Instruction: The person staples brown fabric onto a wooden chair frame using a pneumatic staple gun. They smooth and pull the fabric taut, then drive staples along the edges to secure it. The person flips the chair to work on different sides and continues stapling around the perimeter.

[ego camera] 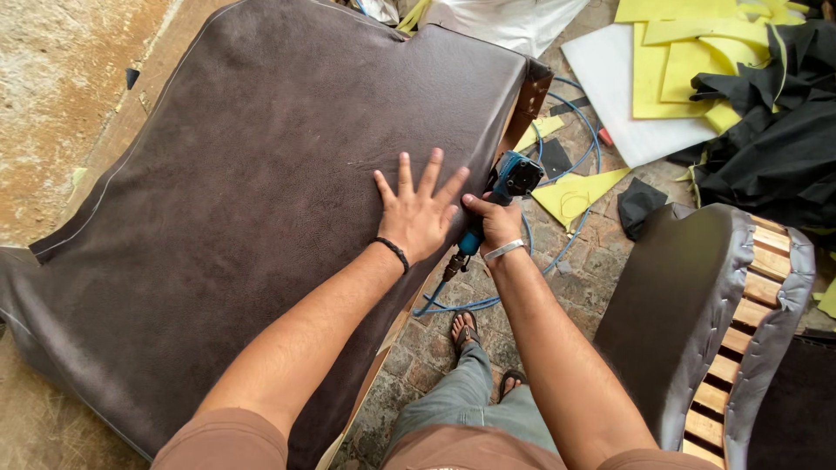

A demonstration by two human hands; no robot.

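A large panel covered in dark brown leather-like fabric fills the left and middle of the head view. My left hand lies flat on it near its right edge, fingers spread, a black band on the wrist. My right hand grips a blue pneumatic staple gun held against that right edge, just beside my left hand. A blue air hose runs from the gun's base and loops over the floor.
An upholstered grey piece with exposed wooden slats stands at the right. Yellow foam scraps, white sheet and black fabric lie at the back right. My sandalled feet stand on stone paving. A bare floor is at the left.
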